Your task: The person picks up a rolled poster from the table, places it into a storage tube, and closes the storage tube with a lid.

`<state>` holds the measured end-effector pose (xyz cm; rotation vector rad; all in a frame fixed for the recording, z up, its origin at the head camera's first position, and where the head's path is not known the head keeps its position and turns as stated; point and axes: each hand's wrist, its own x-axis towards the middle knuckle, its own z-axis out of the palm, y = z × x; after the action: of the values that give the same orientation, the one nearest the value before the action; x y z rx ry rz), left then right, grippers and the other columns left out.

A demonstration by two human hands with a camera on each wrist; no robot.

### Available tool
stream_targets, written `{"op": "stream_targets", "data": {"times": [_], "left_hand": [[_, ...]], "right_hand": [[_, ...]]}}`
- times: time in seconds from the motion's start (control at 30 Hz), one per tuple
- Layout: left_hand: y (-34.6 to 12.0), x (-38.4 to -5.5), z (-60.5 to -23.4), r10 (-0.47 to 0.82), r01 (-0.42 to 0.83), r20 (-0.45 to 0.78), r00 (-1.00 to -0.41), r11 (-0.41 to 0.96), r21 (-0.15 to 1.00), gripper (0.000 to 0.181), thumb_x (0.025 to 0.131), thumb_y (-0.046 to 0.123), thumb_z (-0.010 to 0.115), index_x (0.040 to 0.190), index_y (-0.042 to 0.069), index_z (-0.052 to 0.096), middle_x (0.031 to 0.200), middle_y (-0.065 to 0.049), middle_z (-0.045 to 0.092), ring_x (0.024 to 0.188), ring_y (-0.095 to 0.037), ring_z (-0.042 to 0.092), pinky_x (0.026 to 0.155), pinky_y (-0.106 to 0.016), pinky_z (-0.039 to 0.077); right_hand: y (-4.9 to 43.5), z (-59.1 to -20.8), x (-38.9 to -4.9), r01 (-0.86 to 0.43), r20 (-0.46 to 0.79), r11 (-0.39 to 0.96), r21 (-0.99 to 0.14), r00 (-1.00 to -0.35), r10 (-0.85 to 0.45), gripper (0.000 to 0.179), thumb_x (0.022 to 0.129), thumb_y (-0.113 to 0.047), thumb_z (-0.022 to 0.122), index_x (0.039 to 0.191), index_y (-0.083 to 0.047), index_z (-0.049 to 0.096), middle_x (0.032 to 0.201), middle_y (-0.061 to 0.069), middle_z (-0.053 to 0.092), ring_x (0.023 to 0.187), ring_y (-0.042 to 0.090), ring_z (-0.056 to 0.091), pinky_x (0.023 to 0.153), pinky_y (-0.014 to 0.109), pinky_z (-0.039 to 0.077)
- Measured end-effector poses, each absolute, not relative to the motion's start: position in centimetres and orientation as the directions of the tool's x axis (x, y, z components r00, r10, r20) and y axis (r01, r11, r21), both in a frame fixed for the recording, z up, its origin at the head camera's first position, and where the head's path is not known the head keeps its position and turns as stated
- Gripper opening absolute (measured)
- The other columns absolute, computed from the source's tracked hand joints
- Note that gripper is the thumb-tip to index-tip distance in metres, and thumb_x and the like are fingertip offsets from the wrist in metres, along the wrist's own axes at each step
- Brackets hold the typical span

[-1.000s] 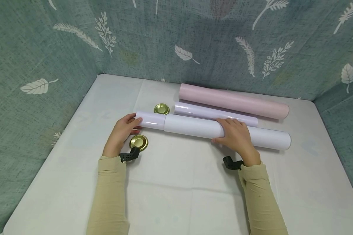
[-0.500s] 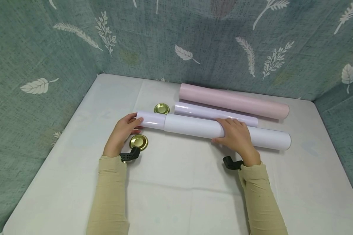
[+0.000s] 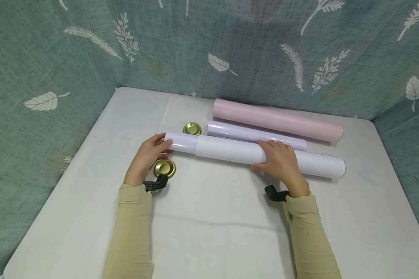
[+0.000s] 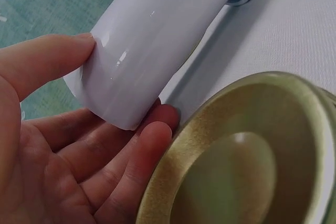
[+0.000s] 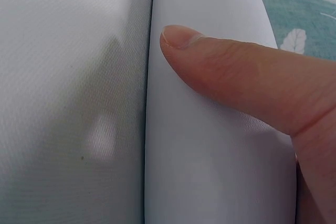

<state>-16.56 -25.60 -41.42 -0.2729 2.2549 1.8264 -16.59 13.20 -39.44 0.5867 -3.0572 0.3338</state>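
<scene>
A glossy, pale lilac-white roll of paper (image 3: 181, 142) sticks out of the left end of a white mailing tube (image 3: 230, 149) lying across the table. My left hand (image 3: 147, 155) holds the roll's outer end, thumb on top and fingers curled underneath. In the left wrist view, the roll (image 4: 152, 35) runs up into the tube's mouth. Farther right, my right hand (image 3: 281, 161) grips the tube from above, its thumb (image 5: 226, 66) across the near side. One round gold lid (image 3: 165, 168) lies just below my left hand; another gold lid (image 3: 192, 129) lies behind the roll.
Behind the white tube lies a second glossy roll (image 3: 230, 131), close along it. A pink tube (image 3: 276, 120) lies farther back, near the leaf-patterned fabric wall (image 3: 181, 50). White cloth (image 3: 209, 232) covers the table.
My left hand has moved slightly right with the roll, and a shorter length of it shows outside the tube. The right hand and white tube stay in place.
</scene>
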Motion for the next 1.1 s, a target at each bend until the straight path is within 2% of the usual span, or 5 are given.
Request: {"op": "stream_targets", "data": {"times": [0.2,0.5,0.8,1.1], "left_hand": [[-25.1,-16.3,-40.2,0.014,-0.299,-0.309,-0.951,0.211,0.931,0.064,0.087,0.034,0.058,0.137,0.006,0.029,0.128,-0.014,0.045,0.100,-0.026,0.053,0.083,-0.037,0.045],[-25.2,-16.8,-41.4,0.018,-0.305,-0.318,-0.948,0.235,0.923,0.073,0.082,0.044,0.060,0.139,0.010,0.028,0.130,-0.011,0.043,0.099,-0.024,0.054,0.080,-0.032,0.047],[-24.2,-16.1,-39.2,0.042,-0.331,-0.349,-0.936,0.224,0.916,0.065,0.087,0.031,0.058,0.139,0.007,0.027,0.133,-0.015,0.039,0.103,-0.028,0.052,0.086,-0.039,0.043],[-24.6,-16.8,-41.2,0.048,-0.320,-0.346,-0.937,0.283,0.904,0.077,0.080,0.045,0.061,0.140,0.011,0.026,0.135,-0.012,0.039,0.100,-0.024,0.054,0.083,-0.033,0.045]], "right_hand": [[13.3,-39.4,-16.6,-0.368,0.047,0.907,-0.205,-0.929,-0.366,0.082,0.062,-0.055,0.072,0.131,-0.023,0.042,0.123,0.006,0.050,0.114,0.029,0.042,0.090,0.050,0.028],[13.4,-39.6,-16.6,-0.371,0.051,0.906,-0.202,-0.928,-0.369,0.083,0.062,-0.056,0.072,0.131,-0.023,0.041,0.124,0.005,0.049,0.113,0.028,0.042,0.090,0.049,0.029],[13.4,-39.6,-16.7,-0.371,0.052,0.907,-0.198,-0.928,-0.369,0.083,0.062,-0.058,0.071,0.131,-0.024,0.041,0.124,0.005,0.049,0.113,0.029,0.043,0.090,0.049,0.029],[13.4,-39.6,-16.7,-0.368,0.048,0.908,-0.201,-0.929,-0.366,0.084,0.062,-0.058,0.071,0.132,-0.023,0.041,0.124,0.005,0.049,0.113,0.029,0.042,0.089,0.050,0.029]]}}
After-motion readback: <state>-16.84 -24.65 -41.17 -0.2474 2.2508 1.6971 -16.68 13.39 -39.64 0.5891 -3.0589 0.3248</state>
